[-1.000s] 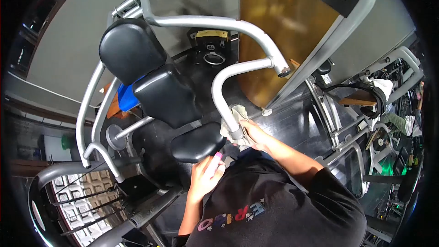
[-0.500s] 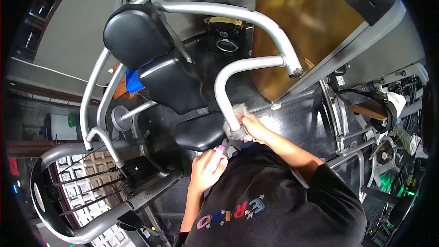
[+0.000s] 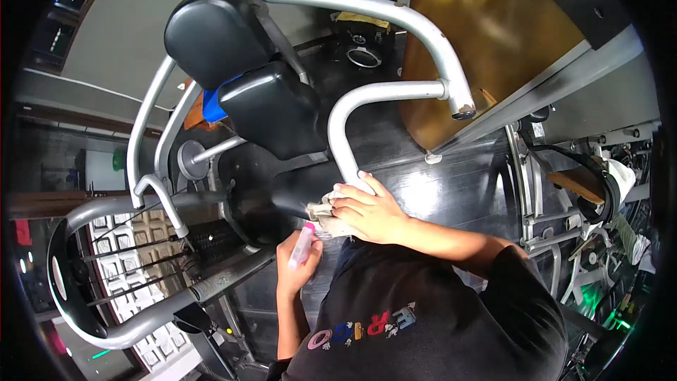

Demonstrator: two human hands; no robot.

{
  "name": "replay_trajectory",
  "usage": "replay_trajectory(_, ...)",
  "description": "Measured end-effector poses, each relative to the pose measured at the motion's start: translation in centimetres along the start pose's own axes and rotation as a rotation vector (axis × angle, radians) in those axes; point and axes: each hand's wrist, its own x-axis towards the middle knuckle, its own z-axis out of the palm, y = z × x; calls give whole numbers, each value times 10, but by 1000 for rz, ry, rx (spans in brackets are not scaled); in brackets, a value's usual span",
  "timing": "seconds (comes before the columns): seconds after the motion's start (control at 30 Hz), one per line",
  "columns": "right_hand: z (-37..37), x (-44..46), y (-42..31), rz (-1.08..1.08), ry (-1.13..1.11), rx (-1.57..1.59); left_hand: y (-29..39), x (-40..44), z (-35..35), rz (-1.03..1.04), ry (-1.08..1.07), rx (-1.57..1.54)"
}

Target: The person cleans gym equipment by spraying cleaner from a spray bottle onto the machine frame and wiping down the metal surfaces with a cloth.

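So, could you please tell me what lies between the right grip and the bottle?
In the head view, the cloth lies between right grip and bottle.

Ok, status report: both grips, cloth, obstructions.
Left grip: pink-capped bottle. Right grip: bunched cloth, at silver bar. Bar's lower end hidden. Black seat close alongside.
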Motion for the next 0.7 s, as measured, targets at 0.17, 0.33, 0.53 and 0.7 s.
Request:
replay_trajectory(0.17,-6,28,-8,-180,-278,-232,-4,-21,-5,-75,-38,-23)
replay_trajectory(0.33,-9,67,-31,-264,-1008,-445,14,-27,14,41,-57,5)
replay_trajectory(0.53,4,82,-39,-249,-1087,-555,14,-49,4,63,-96,-22)
replay_trajectory(0.7,-3,99,-40,92,-1109,-161,-4,-70,-22,81,-31,-26)
